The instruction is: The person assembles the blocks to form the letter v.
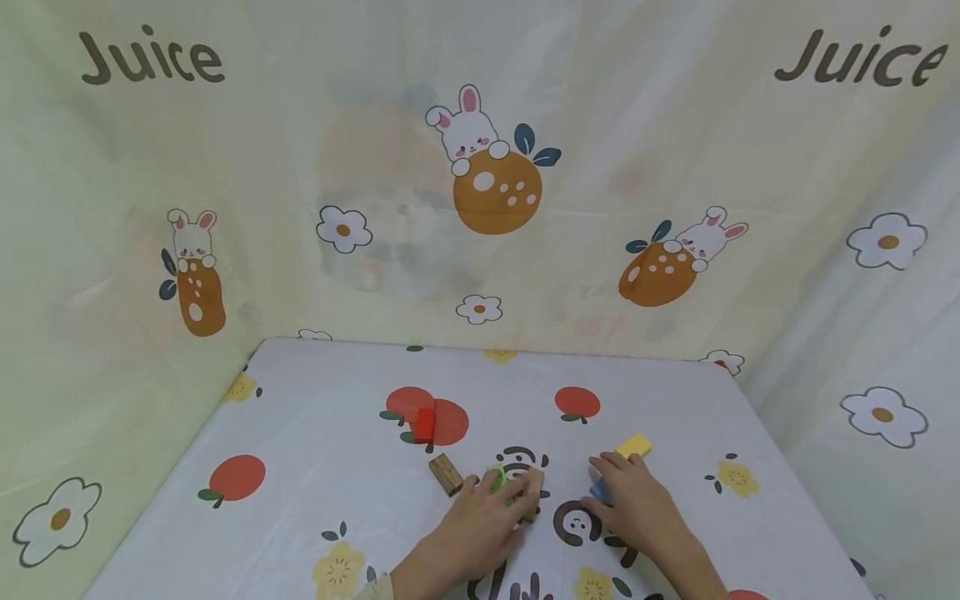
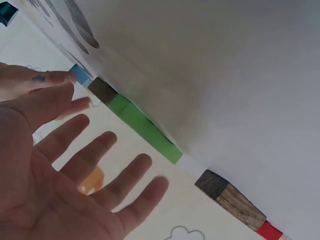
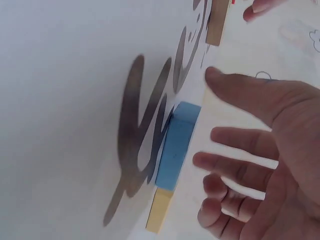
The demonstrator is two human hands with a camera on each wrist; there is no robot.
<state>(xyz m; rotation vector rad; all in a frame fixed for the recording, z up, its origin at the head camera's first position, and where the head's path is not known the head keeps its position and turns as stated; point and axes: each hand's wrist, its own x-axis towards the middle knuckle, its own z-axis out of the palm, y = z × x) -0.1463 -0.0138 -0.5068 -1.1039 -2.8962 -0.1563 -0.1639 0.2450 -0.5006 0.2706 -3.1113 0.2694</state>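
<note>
My left hand (image 1: 480, 525) hovers with spread, loosely bent fingers over a green block (image 2: 145, 129) and a wooden block (image 1: 535, 492). In the left wrist view, a gap shows between those fingertips and the green block. Over on the right, my right hand (image 1: 641, 504) is above a blue block (image 3: 177, 145), its thumb and fingers apart and nothing between them. The blue block is partly hidden under that hand in the head view. Just past its fingertips lies a yellow block (image 1: 634, 446).
Left of my left hand lies a brown wood-grain block (image 1: 446, 474). A red block (image 1: 424, 425) rests farther back, on a printed red fruit. The white patterned cloth (image 1: 315, 433) covers the table, and printed curtains (image 1: 405, 275) enclose its back and sides.
</note>
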